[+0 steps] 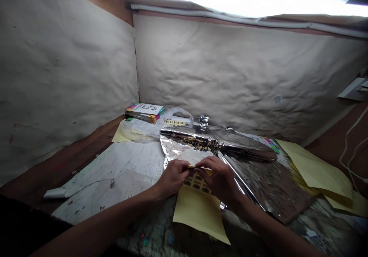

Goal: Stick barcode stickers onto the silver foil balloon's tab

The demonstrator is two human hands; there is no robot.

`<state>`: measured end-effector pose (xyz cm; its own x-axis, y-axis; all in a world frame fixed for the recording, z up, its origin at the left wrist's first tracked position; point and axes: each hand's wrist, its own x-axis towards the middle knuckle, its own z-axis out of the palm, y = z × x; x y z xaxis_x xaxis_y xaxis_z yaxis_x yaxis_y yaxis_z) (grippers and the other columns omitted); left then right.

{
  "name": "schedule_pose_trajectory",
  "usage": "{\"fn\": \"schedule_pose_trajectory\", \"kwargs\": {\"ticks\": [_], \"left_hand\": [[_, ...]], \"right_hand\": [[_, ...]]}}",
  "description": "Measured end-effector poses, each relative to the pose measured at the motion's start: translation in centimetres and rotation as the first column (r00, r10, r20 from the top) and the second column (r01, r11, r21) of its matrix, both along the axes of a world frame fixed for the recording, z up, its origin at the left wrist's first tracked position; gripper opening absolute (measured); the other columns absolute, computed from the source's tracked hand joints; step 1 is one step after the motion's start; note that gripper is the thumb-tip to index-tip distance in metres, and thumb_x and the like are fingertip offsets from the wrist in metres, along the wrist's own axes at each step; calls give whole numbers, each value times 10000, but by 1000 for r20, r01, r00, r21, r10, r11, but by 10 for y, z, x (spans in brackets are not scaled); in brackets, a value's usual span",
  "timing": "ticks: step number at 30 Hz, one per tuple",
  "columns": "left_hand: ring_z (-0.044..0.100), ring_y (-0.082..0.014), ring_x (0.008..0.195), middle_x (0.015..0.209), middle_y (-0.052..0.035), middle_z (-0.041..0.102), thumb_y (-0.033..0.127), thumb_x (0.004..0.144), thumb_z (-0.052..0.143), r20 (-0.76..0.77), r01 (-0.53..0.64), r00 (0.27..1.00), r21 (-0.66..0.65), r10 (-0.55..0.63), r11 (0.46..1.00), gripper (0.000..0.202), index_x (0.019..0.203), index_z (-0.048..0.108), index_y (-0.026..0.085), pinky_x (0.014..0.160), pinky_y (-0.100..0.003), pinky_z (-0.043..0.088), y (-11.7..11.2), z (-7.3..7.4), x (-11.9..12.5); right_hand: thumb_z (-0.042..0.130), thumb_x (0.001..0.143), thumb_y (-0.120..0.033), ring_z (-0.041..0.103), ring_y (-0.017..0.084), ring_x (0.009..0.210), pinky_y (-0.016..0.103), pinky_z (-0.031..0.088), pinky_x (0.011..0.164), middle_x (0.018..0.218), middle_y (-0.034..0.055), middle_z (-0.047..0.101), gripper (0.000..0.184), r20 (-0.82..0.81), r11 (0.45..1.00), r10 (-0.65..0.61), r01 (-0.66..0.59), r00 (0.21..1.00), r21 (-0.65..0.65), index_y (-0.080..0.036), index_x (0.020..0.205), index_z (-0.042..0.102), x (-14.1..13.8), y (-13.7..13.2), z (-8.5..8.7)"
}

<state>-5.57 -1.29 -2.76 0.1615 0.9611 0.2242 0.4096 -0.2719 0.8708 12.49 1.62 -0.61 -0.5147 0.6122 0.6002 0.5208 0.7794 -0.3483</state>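
Observation:
Both hands meet at the top edge of a yellow sticker sheet (200, 208), which carries rows of small dark-printed labels and hangs down toward me. My left hand (174, 175) is closed, its thumb and fingers pinching the left part of that edge. The right hand (219, 176) pinches the same edge from the other side, with its fingers bent over the sheet. Just beyond them lies crinkled silver foil (184, 151), partly hidden behind the hands. Where the sheet's edge passes between the fingertips, its details are covered.
A stack of colourful printed cards (145, 111) stands at the back left beside a clear plastic bag (138, 128). White paper (126, 168) covers the left of the table. More yellow sheets (319, 168) lie to the right. Paper-covered walls (230, 69) close off the back and left.

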Motion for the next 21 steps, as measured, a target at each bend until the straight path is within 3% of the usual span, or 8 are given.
{"fn": "schedule_pose_trajectory", "kwargs": {"ticks": [4, 8, 11, 15, 21], "left_hand": [[304, -92, 546, 532, 59, 325, 310, 851, 534, -72, -48, 996, 43, 51, 998, 361, 553, 394, 163, 512, -238, 215, -2, 2, 0], [301, -90, 549, 541, 58, 348, 353, 854, 552, -57, -44, 997, 29, 45, 999, 371, 562, 438, 155, 515, -234, 226, -2, -1, -1], [375, -97, 572, 593, 39, 454, 430, 829, 585, 88, 41, 995, -57, -36, 998, 356, 627, 535, 141, 524, -219, 280, 1, -1, -1], [494, -124, 620, 726, -10, 594, 481, 754, 667, 358, 231, 923, -217, -143, 948, 370, 785, 625, 115, 566, -222, 372, 4, -4, 1], [437, -105, 529, 638, -10, 567, 572, 733, 661, 385, 254, 916, -328, -117, 910, 481, 726, 648, 91, 495, -220, 322, 7, -11, -4]], "right_hand": [[701, 819, -201, 590, 191, 742, 295, 443, 663, 778, 27, 653, 47, -21, 999, -12, 11, 1000, -34, -209, 814, 655, 0, -1, 0], [661, 848, -191, 571, 209, 781, 318, 441, 689, 789, 41, 648, 58, -11, 1000, 5, -5, 1000, 23, -198, 809, 619, 1, 0, 1], [591, 892, -185, 557, 213, 790, 330, 440, 694, 807, 56, 641, 63, 13, 994, 16, -17, 1000, 111, -192, 829, 598, 3, 4, 1], [511, 928, -169, 547, 214, 800, 339, 451, 703, 820, 70, 636, 114, 44, 983, 34, -42, 998, 179, -195, 850, 590, 6, 10, 0], [523, 920, -168, 546, 205, 829, 343, 461, 722, 843, 65, 614, 78, -77, 989, 112, -103, 991, 111, -196, 869, 575, 11, 6, 3]]}}
